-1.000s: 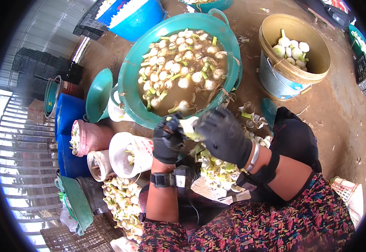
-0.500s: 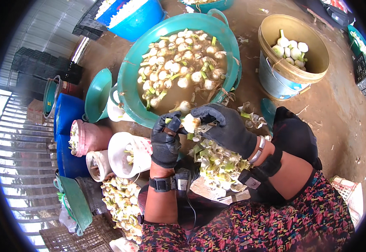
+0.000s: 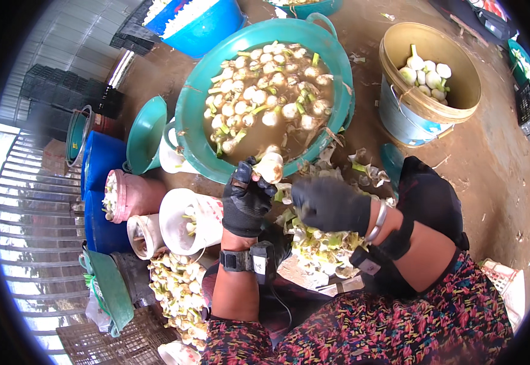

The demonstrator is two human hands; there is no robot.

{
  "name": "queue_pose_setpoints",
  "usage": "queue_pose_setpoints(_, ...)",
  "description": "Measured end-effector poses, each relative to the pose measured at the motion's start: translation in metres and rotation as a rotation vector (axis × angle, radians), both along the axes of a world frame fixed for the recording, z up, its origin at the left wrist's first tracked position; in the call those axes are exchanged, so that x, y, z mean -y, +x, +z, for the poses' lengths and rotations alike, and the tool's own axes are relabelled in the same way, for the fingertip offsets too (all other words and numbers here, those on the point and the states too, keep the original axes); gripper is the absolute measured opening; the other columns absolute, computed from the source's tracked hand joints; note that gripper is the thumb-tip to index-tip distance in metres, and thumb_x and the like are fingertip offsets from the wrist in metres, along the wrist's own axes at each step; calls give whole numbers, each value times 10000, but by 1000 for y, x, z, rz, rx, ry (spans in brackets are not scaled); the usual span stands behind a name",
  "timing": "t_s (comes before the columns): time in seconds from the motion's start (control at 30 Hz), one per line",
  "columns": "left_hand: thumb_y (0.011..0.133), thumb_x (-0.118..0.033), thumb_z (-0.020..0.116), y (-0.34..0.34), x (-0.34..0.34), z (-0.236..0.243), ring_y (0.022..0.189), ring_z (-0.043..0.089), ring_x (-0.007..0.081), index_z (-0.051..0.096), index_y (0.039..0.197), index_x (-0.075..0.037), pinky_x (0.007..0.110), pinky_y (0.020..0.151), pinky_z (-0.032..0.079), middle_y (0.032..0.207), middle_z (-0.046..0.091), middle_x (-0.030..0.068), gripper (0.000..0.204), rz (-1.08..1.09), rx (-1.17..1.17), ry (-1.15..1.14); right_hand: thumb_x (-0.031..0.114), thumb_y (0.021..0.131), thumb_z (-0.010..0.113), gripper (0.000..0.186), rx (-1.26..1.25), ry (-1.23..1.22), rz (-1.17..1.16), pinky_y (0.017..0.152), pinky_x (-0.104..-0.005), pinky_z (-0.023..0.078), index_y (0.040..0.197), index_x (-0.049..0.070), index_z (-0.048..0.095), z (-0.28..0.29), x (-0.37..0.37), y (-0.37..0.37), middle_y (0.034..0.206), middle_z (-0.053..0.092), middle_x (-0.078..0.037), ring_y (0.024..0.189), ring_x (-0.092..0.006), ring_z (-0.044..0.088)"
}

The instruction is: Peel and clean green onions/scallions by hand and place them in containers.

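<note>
My left hand (image 3: pixel 246 204), in a black glove, is closed around a whitish garlic bulb (image 3: pixel 270 168) with a brownish root end. The bulb is held just over the near rim of a large green tub (image 3: pixel 187 131). In the tub's muddy water float several garlic bulbs (image 3: pixel 254 94), some with short green stems. My right hand (image 3: pixel 330 204), also gloved in black, hovers just right of the bulb, apart from it. Motion smears its fingers, so whether it holds anything cannot be made out. Beneath it lies a heap of pale peeled skins and leaves (image 3: pixel 322 246).
Right of the tub stands a tan-rimmed bucket (image 3: pixel 392 91) with clean white bulbs. At left are a white bucket (image 3: pixel 176 228), a pink bucket (image 3: pixel 140 196) and blue barrels (image 3: pixel 99 222). More bulbs (image 3: pixel 176 292) are piled by my left forearm. A blue tub (image 3: pixel 207 33) stands at the back.
My right hand has come away from the bulb, moving down and to the right. The left hand still holds the bulb, now turned with its root end more toward me.
</note>
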State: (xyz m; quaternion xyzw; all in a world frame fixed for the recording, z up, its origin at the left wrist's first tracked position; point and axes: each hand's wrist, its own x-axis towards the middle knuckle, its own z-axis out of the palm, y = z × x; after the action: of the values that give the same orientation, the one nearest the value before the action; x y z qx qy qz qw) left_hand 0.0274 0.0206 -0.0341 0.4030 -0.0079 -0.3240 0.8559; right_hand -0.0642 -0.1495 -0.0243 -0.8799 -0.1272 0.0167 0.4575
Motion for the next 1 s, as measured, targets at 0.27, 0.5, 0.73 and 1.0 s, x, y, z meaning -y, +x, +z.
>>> queue_pose_setpoints(0.27, 806, -171, 602, -12, 2, -4, 857, 591, 232, 451, 1134, -43, 358, 739, 510, 1013, 561, 103, 383, 79, 201, 203, 147, 708, 589, 163, 103, 547, -428, 603, -346, 464, 790, 8, 569, -11, 5, 8, 703, 600, -146, 636, -265, 596)
queue_pose_setpoints(0.5, 821, -11, 533, -32, 26, 10, 873, 605, 233, 495, 995, -4, 337, 807, 490, 957, 572, 117, 179, 8, 621, 525, 162, 709, 590, 176, 10, 555, -663, 596, -349, 454, 787, 8, 562, -20, 2, 14, 683, 587, -155, 627, -282, 584)
queue_pose_setpoints(0.73, 815, -11, 541, -33, 24, 1, 910, 592, 247, 500, 996, -9, 360, 835, 479, 994, 557, 116, 186, -5, 736, 584, 171, 701, 557, 166, 38, 499, -694, 591, -366, 448, 752, 13, 558, -17, 3, 17, 647, 576, -163, 629, -314, 579)
queue_pose_setpoints(1.0, 843, -161, 538, -27, 5, 5, 917, 544, 235, 471, 1162, -73, 383, 808, 474, 1002, 540, 137, 337, -17, -176, -150, 118, 705, 532, 147, -77, 790, -830, 540, -315, 448, 795, 3, 551, -30, 20, 28, 597, 563, -92, 562, -190, 558)
